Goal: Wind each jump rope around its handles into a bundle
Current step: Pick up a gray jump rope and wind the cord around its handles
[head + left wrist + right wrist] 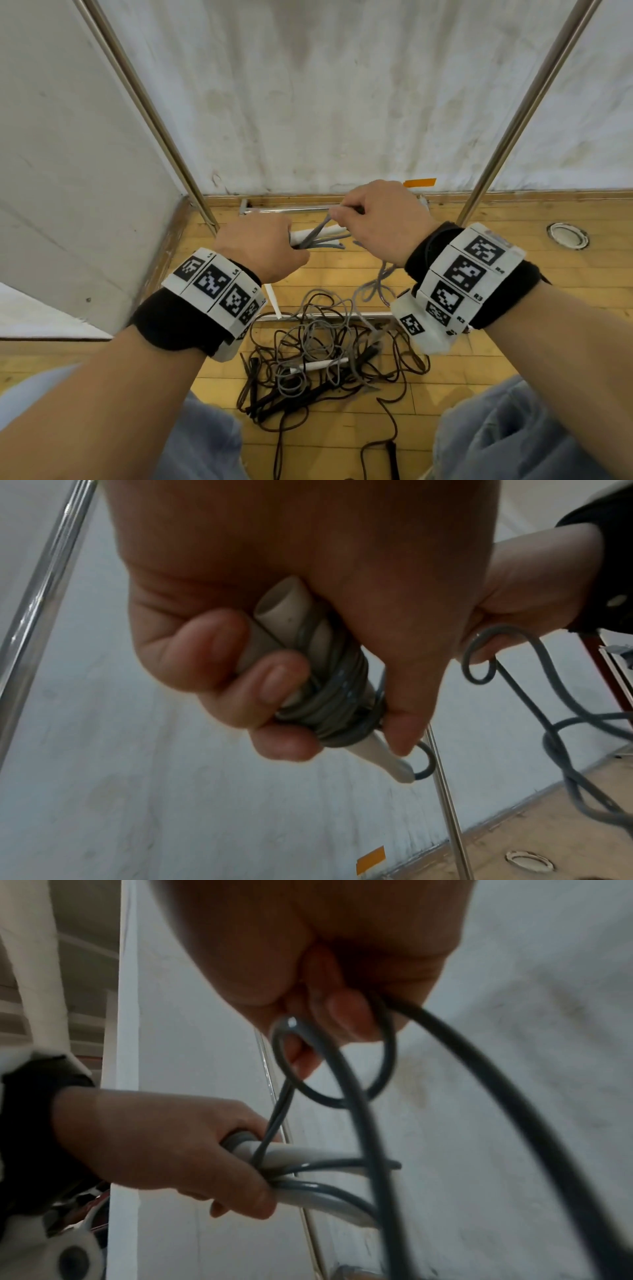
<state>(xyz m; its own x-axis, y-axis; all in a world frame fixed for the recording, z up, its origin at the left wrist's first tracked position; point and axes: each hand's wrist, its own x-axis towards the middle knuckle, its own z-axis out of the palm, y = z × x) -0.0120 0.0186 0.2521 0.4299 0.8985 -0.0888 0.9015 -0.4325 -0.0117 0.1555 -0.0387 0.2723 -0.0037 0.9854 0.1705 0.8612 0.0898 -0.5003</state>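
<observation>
My left hand (pixel 263 245) grips a pair of white handles (pixel 291 615) with several turns of grey rope (pixel 329 704) wound round them. The handles point right in the head view, their tips (pixel 329 233) showing past my fingers. My right hand (pixel 373 219) is just right of and above them and pinches the same grey rope (pixel 342 1069), which forms a small loop under its fingers. The loose grey rope (pixel 380 277) hangs from there down to the floor. In the right wrist view the left hand (pixel 164 1150) holds the handles (pixel 308 1153) below.
A tangled pile of brown, black and grey ropes (pixel 325 356) with another white handle (pixel 322 365) lies on the wooden floor between my knees. Metal poles (pixel 154 116) and white walls stand behind. A round metal floor fitting (pixel 568 234) is at the right.
</observation>
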